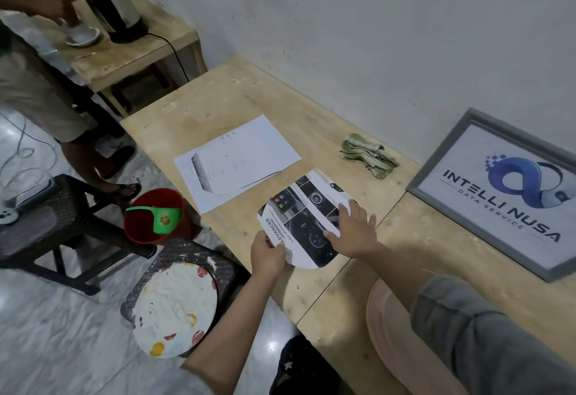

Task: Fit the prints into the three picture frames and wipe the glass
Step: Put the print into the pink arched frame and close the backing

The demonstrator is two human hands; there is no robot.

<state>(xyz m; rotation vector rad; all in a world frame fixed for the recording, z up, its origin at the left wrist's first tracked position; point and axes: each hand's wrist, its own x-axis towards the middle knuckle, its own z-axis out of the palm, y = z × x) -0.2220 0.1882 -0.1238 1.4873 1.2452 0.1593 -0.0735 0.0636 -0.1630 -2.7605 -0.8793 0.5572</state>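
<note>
Wooden bench [311, 108], near edge: your left hand [267, 254] pinches the car print's [307, 226] corner, right hand [353, 232] spread flat on it. Thin, floppy paper, so lift by 2 edges, don't crease.

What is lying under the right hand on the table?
The right hand rests flat on a car print, which the left hand pinches at its near edge. The hand hides part of the print.

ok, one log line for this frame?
left hand pinches print | right hand flat on it | cloth idle | one frame filled
</note>
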